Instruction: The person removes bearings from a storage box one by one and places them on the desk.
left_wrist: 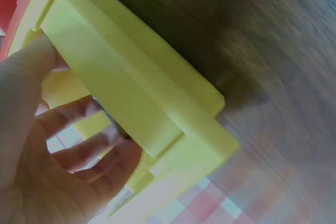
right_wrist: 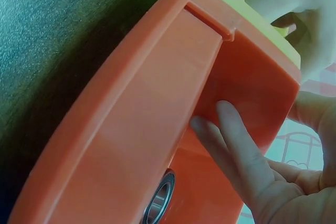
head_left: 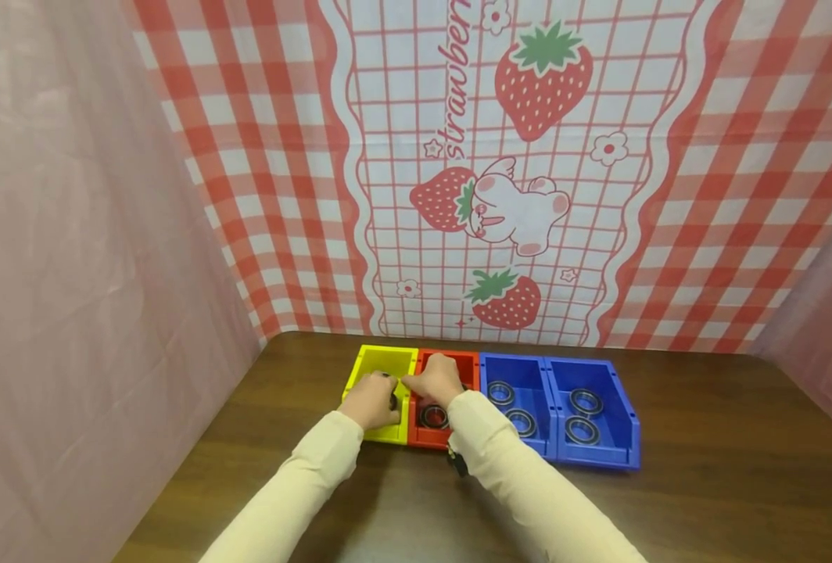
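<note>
A yellow bin (head_left: pixel 381 361) and a red bin (head_left: pixel 458 363) stand side by side on the brown table. My left hand (head_left: pixel 374 399) reaches into the yellow bin (left_wrist: pixel 136 93), fingers (left_wrist: pixel 79 114) curled round a dark bearing (head_left: pixel 392 401) that is mostly hidden. My right hand (head_left: pixel 433 379) lies over the red bin (right_wrist: pixel 131 129), with straight fingers (right_wrist: pixel 231 140) resting against its inner wall. One steel bearing (head_left: pixel 433 416) lies on the red bin's floor, and its bright rim (right_wrist: pixel 157 205) shows in the right wrist view.
Two blue bins (head_left: pixel 521 367) (head_left: pixel 606 375) continue the row to the right, each with two bearings. The brown table (head_left: pixel 726 469) ends at a strawberry-print checked cloth (head_left: pixel 528 156) behind and pink curtains on both sides.
</note>
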A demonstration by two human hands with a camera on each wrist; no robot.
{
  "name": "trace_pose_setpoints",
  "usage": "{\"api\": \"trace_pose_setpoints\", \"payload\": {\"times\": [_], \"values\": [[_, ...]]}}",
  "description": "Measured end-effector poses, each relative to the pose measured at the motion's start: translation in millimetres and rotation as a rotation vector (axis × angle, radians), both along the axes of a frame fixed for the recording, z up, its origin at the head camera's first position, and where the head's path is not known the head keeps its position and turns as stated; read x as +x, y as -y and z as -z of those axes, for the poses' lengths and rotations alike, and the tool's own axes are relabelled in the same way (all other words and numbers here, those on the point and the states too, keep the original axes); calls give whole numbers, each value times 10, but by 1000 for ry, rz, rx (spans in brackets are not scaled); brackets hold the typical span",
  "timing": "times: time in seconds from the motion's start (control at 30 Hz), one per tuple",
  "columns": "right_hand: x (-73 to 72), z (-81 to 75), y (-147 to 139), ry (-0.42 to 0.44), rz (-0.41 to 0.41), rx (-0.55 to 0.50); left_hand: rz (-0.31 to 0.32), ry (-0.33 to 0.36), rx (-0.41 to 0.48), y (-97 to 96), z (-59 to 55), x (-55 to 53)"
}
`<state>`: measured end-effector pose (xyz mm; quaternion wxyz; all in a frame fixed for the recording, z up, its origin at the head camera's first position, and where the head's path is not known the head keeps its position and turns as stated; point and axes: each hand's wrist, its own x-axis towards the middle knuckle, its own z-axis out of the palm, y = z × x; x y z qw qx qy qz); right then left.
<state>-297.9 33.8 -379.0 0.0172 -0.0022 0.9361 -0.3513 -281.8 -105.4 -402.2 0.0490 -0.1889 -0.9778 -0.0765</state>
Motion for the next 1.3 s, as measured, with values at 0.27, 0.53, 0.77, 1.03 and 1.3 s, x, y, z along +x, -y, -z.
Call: {"api": "trace_pose_setpoints", "payload": {"times": [0.27,0.53,0.77,1.03,1.3], "values": [[-3,42,16,-30,-8,30,52,-37,-54,62,-9,39],[8,42,23,-17,-16,-5,64,-31,-48,127,-52,81],[-17,44,40,-32,-27,-8,84,-23,-38,176,-84,73],[-27,37,79,-24,-19,12,143,-72,-34,293,-133,104],[-26,50,49,5,-18,-15,159,-82,-7,346,-204,190]]}}
